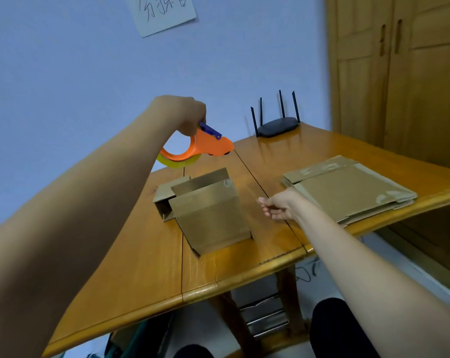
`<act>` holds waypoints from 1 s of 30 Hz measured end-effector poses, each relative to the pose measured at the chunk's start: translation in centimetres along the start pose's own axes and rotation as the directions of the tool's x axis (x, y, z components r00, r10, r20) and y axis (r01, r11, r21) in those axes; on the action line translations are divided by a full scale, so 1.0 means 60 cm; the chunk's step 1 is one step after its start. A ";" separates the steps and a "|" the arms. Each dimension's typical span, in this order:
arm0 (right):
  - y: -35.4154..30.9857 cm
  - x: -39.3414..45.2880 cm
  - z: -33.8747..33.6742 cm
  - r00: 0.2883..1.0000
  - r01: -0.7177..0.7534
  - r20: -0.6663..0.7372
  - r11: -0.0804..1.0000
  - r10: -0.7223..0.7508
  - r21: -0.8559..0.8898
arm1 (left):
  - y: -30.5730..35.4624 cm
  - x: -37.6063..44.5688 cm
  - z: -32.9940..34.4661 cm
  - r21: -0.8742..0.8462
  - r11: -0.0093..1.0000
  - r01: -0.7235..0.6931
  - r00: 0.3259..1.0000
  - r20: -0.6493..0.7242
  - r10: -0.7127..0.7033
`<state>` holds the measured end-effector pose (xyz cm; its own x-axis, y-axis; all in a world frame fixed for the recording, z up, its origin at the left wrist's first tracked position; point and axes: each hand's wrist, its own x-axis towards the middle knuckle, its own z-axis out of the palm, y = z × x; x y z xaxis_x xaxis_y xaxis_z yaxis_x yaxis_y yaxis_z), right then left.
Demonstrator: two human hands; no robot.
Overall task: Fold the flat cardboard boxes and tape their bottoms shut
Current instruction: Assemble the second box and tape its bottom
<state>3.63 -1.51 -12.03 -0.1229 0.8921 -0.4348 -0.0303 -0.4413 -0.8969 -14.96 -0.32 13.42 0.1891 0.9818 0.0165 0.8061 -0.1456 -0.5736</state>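
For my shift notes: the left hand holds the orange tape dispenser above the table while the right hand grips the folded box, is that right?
Not quite. In the head view, the right hand hovers beside the folded box, not touching it. The left hand does hold the orange tape dispenser above the table.

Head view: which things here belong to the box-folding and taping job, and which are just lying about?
Job:
tape dispenser, gripped by left hand
folded box
smaller folded box behind it
stack of flat boxes
right hand, holding nothing

Lying about:
router
handwritten paper on wall
wardrobe
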 end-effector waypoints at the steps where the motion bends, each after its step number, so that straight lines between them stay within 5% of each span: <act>1: 0.004 0.002 0.000 1.000 0.009 -0.008 1.000 -0.009 0.018 | 0.004 0.002 -0.001 0.007 1.000 -0.005 1.000 0.000 0.005; 11: 0.044 0.015 0.025 0.996 0.077 -0.058 0.985 -0.069 0.155 | 0.028 0.017 -0.001 0.049 0.998 -0.025 1.000 0.007 0.025; 30: 0.061 0.014 0.065 0.990 0.086 -0.122 0.994 -0.078 0.061 | 0.008 0.023 0.026 0.051 0.998 -0.027 0.999 0.034 0.025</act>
<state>-0.46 -2.73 -15.38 0.0015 0.9288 -0.3705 -0.1016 -0.3684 -0.9241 -15.19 1.15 11.88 0.1898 0.9815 -0.0258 0.7714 -0.1653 -0.6145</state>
